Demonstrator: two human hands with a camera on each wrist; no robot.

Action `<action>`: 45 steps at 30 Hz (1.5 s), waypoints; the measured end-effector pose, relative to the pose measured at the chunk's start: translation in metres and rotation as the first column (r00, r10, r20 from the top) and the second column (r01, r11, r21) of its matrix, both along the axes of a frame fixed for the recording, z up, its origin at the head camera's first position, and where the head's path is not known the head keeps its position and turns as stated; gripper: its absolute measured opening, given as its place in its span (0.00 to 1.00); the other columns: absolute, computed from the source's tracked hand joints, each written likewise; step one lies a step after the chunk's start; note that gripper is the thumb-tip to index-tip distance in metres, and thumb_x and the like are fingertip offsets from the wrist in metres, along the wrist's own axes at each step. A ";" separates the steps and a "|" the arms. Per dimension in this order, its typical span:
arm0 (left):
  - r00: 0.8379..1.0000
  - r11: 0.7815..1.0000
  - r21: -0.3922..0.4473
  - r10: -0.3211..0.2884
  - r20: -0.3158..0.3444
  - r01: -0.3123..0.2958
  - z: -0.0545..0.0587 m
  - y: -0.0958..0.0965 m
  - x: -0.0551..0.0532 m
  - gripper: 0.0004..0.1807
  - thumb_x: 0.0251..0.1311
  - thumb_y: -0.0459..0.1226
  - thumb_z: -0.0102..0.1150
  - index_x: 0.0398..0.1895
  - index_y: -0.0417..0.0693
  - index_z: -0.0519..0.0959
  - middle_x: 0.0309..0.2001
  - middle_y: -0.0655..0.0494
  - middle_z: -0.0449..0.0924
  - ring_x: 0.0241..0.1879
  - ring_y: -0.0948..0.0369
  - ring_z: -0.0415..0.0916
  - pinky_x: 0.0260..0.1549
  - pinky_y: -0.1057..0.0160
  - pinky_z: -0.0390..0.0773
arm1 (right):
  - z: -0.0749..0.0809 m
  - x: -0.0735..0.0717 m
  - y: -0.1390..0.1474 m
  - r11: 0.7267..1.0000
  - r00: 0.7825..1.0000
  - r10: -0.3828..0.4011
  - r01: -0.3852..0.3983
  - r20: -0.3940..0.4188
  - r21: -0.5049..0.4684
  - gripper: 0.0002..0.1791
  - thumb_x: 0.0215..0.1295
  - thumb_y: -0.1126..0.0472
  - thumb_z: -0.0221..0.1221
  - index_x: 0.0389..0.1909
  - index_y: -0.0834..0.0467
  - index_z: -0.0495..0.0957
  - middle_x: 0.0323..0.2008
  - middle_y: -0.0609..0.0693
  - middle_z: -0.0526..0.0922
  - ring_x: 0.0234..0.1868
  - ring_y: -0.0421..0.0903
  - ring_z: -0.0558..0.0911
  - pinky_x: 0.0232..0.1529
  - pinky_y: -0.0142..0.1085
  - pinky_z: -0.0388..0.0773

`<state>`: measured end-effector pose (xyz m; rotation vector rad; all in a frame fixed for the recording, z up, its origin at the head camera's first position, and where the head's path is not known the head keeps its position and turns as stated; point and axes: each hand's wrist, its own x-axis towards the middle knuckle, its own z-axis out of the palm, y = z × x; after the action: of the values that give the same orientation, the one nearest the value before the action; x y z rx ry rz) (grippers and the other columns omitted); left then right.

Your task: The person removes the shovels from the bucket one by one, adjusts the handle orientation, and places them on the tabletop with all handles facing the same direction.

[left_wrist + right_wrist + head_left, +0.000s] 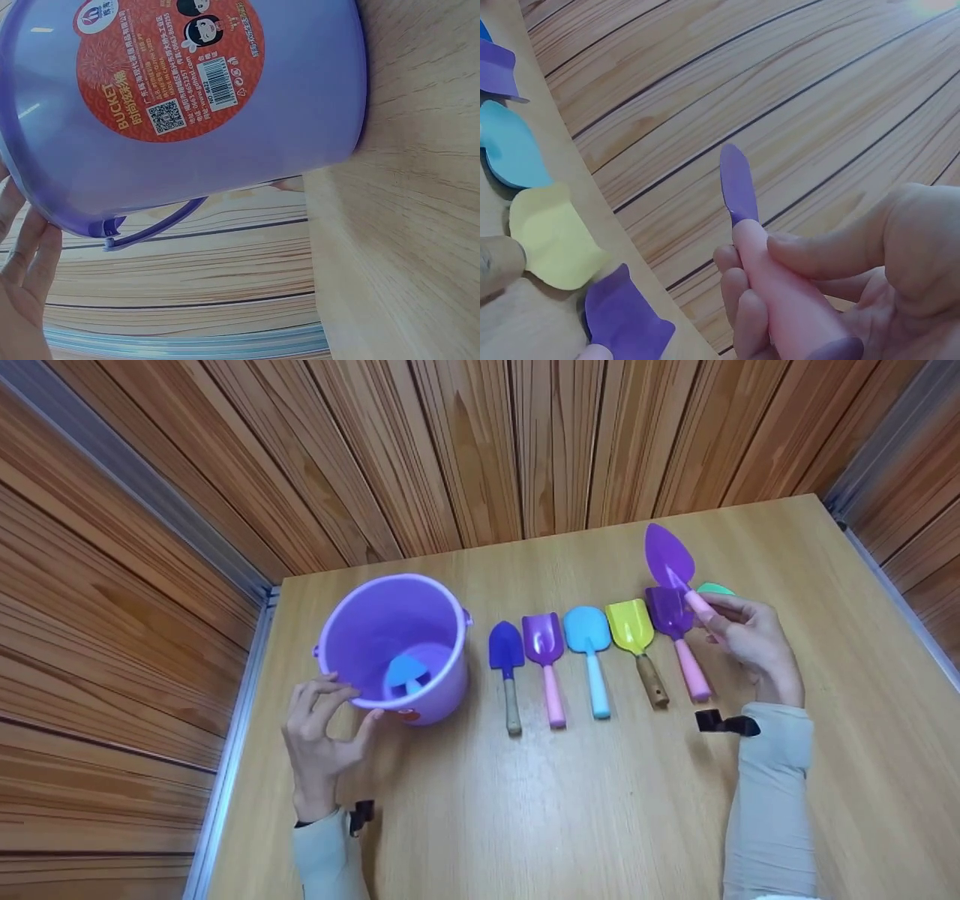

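Note:
My right hand [754,641] grips the pink handle of a small garden trowel [670,556] with a purple pointed blade, raised over the table. In the right wrist view, the thumb lies along the handle and the fingers wrap beneath it. At the left stands a purple bucket [450,690] with a red label. My left hand [322,731] holds its near-left rim, fingertips over the edge and thumb at the outer side. Inside the bucket lies a trowel with a light-blue blade [406,669]. The bucket's thin handle [161,226] hangs on the far side.
A row lies between bucket and right hand: blue trowel [506,645], purple scoop [543,637], light-blue shovel [588,630], yellow scoop [631,626] and another purple scoop [691,671]. A green blade [716,588] shows behind the right hand. Wood-panelled walls [480,450] border the table.

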<state>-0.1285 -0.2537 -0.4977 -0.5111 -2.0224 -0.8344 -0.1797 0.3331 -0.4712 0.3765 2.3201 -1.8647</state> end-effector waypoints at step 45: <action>1.000 1.000 0.026 -0.016 0.006 0.015 -0.004 -0.001 -0.003 0.30 0.57 0.61 0.73 0.35 0.41 0.90 0.38 0.43 0.88 0.46 0.41 0.82 0.60 0.68 0.75 | -0.036 0.024 0.081 0.853 0.872 -0.454 0.485 0.184 -0.192 0.22 0.73 0.67 0.65 0.65 0.53 0.84 0.47 0.37 0.79 0.49 0.36 0.74 0.42 0.22 0.78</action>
<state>-0.1316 -0.2548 -0.5013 -0.5105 -2.0131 -0.8717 -0.1562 0.4137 -0.5077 1.0857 2.0120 -2.2069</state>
